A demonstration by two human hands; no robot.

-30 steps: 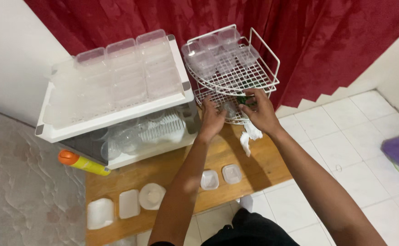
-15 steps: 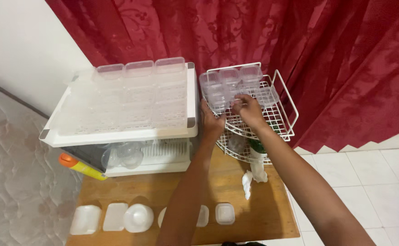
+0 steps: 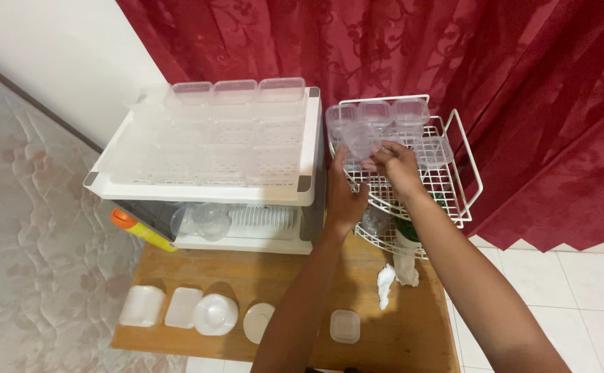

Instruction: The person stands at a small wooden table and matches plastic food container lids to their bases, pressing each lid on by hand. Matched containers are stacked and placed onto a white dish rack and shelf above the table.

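Both my hands are at the top tier of a white wire corner rack (image 3: 459, 204). My right hand (image 3: 397, 166) pinches a small clear plastic container (image 3: 358, 139), tilted just above the tier's front left corner. My left hand (image 3: 345, 195) reaches up from below, its fingertips against the same container's lower left side. Several more clear containers (image 3: 410, 111) stand along the back of that tier. The lower tier is mostly hidden behind my arms.
A white two-tier dish rack (image 3: 205, 190) stands to the left, with clear boxes on top and clear cups (image 3: 199, 220) below. On the wooden table (image 3: 281, 273) are white lids (image 3: 183, 307), a small clear tub (image 3: 344, 326), a crumpled white cloth (image 3: 385, 283) and an orange-capped yellow can (image 3: 140, 230). A red curtain (image 3: 523, 83) hangs behind.
Both hands rose from the rack's lower tier to its top tier. A clear container now sits tilted in my fingers there. The view shifted left and up.
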